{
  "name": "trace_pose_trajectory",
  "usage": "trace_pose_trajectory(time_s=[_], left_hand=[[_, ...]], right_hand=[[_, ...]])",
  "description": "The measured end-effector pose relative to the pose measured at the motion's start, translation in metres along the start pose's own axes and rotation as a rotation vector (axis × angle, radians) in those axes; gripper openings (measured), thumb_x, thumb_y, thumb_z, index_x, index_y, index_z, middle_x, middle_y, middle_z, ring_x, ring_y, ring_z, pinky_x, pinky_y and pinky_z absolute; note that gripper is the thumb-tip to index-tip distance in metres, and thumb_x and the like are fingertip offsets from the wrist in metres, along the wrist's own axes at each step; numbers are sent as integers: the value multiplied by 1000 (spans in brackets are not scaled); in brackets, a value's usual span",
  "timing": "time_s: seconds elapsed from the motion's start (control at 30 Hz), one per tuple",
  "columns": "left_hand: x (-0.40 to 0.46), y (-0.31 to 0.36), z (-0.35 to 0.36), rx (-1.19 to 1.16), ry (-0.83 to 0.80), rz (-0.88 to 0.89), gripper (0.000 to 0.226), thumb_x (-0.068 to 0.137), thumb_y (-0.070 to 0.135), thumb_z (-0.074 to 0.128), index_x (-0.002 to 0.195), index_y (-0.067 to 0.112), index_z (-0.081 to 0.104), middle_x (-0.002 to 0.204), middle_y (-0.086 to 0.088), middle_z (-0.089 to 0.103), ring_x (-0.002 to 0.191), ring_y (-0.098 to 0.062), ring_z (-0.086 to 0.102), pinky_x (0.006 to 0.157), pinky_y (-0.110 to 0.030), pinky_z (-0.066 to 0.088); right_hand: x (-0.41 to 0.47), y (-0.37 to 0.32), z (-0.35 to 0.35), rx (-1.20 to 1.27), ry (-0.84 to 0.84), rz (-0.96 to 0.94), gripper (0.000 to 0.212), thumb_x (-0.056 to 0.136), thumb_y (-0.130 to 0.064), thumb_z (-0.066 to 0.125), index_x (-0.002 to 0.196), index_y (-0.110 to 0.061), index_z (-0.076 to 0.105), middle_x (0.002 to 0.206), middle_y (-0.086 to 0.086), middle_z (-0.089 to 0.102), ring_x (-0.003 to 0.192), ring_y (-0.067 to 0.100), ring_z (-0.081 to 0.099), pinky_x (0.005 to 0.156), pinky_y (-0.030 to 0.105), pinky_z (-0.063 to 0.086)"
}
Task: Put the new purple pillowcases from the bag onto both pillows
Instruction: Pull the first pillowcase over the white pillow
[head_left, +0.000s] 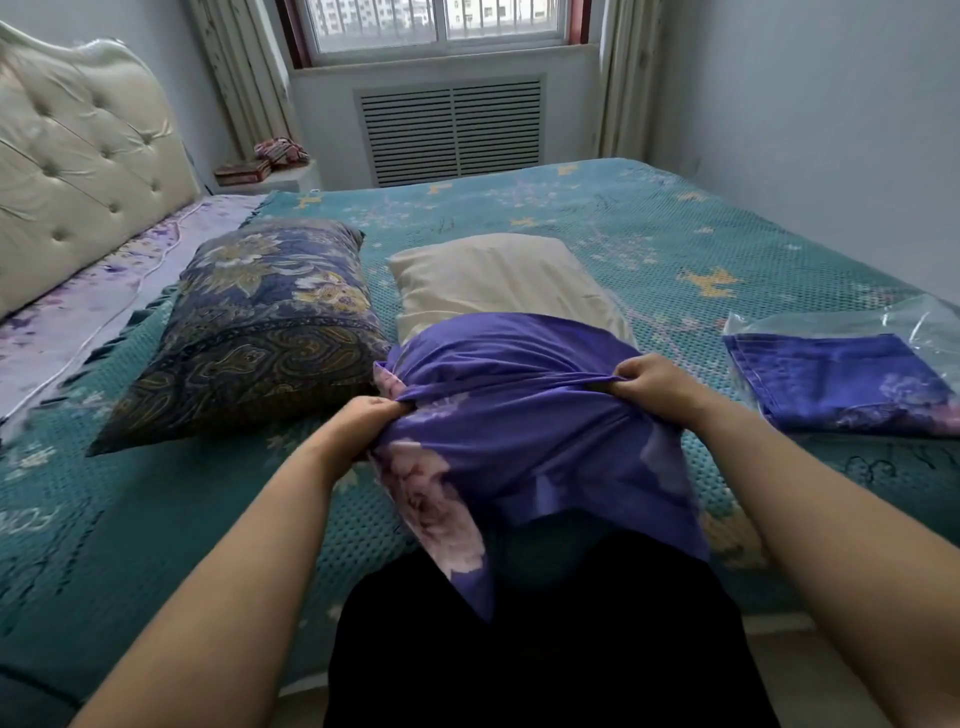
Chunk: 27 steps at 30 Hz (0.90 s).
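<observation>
Both hands — left hand (371, 415) and right hand (647, 382) — grip the bunched purple pillowcase (519, 431), apparently to draw it over the cream pillow (493, 280).

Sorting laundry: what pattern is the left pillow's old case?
Dark blue pillowcase with gold paisley and flowers; head view.

Count on and around the bed

Pillows: two, one bare cream pillow (493, 280), one in a dark patterned case (260, 332). Purple pillowcases: two, one gathered over the cream pillow's near end (519, 415), one folded flat (841, 384) on a single clear plastic bag (914, 317). Hands: two, left hand (363, 421), right hand (654, 384). Beds: one (623, 218). Windows: one (441, 23).
</observation>
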<state>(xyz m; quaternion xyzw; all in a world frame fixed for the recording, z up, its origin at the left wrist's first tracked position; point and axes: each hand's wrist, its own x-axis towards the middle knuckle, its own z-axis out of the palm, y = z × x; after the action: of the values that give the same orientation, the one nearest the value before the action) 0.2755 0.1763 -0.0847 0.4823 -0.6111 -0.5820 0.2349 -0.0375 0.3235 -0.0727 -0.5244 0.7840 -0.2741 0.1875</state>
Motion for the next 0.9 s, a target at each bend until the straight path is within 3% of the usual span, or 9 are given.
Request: trace_pose_trajectory(time_s=[0.1, 0.17, 0.27, 0.33, 0.43, 0.53, 0.7, 0.8, 0.9], left_hand=[[12, 5, -2, -2, 78, 152, 14, 89, 6, 58, 78, 13, 65, 75, -4, 63, 73, -15, 52, 62, -21, 44], [15, 4, -1, 134, 301, 283, 21, 87, 3, 56, 72, 16, 59, 68, -2, 58, 66, -16, 48, 59, -27, 39], [12, 7, 10, 324, 525, 373, 15, 82, 4, 51, 78, 11, 63, 70, -4, 59, 66, -18, 49, 64, -29, 35], [11, 12, 27, 46, 427, 296, 18, 76, 8, 46, 76, 9, 64, 76, -7, 61, 75, -17, 51, 68, -30, 39], [16, 8, 50, -171, 194, 147, 21, 85, 5, 46, 87, 2, 66, 95, -18, 66, 90, -22, 55, 83, -37, 47], [10, 3, 45, -220, -22, 9, 29, 90, 20, 50, 107, 3, 65, 102, -18, 68, 99, -30, 64, 88, -37, 52], [6, -6, -1, -428, -302, -18, 28, 80, 37, 70, 94, 12, 70, 89, -7, 72, 75, -14, 70, 66, -26, 58], [-5, -8, 0, -170, -145, 85, 82, 37, 47, 91, 104, 16, 55, 102, -4, 66, 85, -11, 67, 73, -24, 55], [-16, -18, -6, 487, 354, 267, 67, 51, 56, 84, 93, 18, 48, 98, -4, 55, 87, -19, 55, 81, -34, 47]], right_hand=[[-5, 3, 1, 29, -73, 31, 40, 78, -48, 66, 67, -10, 60, 62, 1, 52, 59, 10, 44, 58, 28, 36], [-13, 6, -8, 58, -179, 116, 28, 81, -37, 68, 83, -9, 65, 73, 4, 59, 62, 12, 50, 58, 27, 41], [-20, 6, -11, -222, -103, 204, 19, 87, -29, 64, 84, -11, 65, 80, 10, 64, 71, 24, 59, 63, 30, 44], [-19, -6, 2, -256, 146, 158, 12, 88, -20, 57, 86, -13, 67, 90, 13, 67, 84, 28, 61, 69, 31, 40], [-22, -27, 36, 302, 430, 64, 16, 90, -12, 53, 81, -13, 65, 75, 7, 62, 74, 19, 54, 67, 31, 37], [-18, -26, 32, 731, 247, 21, 23, 94, -10, 51, 76, -14, 64, 72, 2, 62, 72, 13, 53, 69, 29, 43], [-10, 3, -4, 286, 43, 41, 25, 88, -27, 65, 65, -16, 63, 61, -3, 55, 59, 3, 46, 57, 19, 35], [-4, 1, 5, 63, 69, 4, 17, 86, -21, 66, 70, -19, 60, 65, -3, 57, 67, 12, 52, 62, 20, 38], [-6, -15, 10, -48, 187, -140, 10, 82, -15, 67, 92, -15, 65, 86, 1, 59, 79, 18, 55, 73, 25, 38]])
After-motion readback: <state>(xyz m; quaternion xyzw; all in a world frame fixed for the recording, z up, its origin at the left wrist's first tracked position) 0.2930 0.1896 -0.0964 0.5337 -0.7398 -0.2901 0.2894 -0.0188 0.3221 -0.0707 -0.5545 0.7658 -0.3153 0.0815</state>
